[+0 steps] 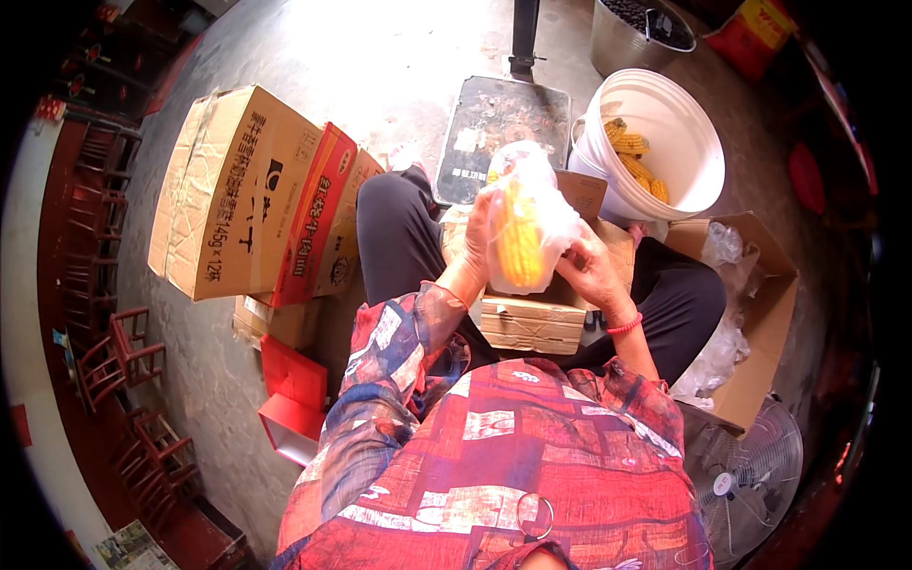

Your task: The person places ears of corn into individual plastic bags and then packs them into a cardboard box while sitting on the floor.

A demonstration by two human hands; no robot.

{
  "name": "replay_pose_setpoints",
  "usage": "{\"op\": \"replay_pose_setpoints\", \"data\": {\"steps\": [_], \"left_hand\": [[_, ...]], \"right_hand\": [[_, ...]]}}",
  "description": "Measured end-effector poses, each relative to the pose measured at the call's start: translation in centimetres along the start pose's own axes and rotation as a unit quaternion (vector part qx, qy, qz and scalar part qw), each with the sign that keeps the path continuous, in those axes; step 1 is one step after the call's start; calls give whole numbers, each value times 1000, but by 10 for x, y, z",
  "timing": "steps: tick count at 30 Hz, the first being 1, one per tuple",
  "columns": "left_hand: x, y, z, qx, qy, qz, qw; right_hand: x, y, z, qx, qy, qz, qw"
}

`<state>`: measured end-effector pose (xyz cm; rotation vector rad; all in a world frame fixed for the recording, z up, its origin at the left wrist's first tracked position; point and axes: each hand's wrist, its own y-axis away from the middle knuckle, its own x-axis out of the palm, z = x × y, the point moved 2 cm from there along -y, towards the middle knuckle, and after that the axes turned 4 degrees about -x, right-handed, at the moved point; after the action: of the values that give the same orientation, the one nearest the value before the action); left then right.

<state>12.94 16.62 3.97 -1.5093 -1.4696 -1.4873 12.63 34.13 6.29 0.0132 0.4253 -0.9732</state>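
Observation:
A clear plastic bag (555, 231) with yellow corn cobs (521, 242) inside hangs upright between my hands, above a cardboard box (532, 325) at my lap. My left hand (475, 228) is wrapped round the bag's left side. On the right side, my right hand (591, 268) pinches the loose plastic with its fingers. Just beyond my right hand stands a white bucket (705, 142) with several more corn cobs (629, 157) in the bottom.
A platform scale (503, 123) lies ahead. Cardboard cartons (223, 190) and a red box (293, 375) stand left. On the right are a carton of plastic bags (727, 356) and a fan (746, 484). A metal bucket (617, 43) of dark pieces stands far right.

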Motion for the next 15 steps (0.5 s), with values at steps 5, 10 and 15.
{"op": "replay_pose_setpoints", "data": {"steps": [5,10,15], "left_hand": [[2,-4,-30,134,-95,-31,986],[-5,-25,-111,208,-128,-122,962],[-18,-52,-164,136,-158,-128,969]], "right_hand": [[-9,-3,10,25,-28,-54,998],[-13,1,-7,74,-60,-73,993],[0,-1,-2,61,-8,36,997]]}}
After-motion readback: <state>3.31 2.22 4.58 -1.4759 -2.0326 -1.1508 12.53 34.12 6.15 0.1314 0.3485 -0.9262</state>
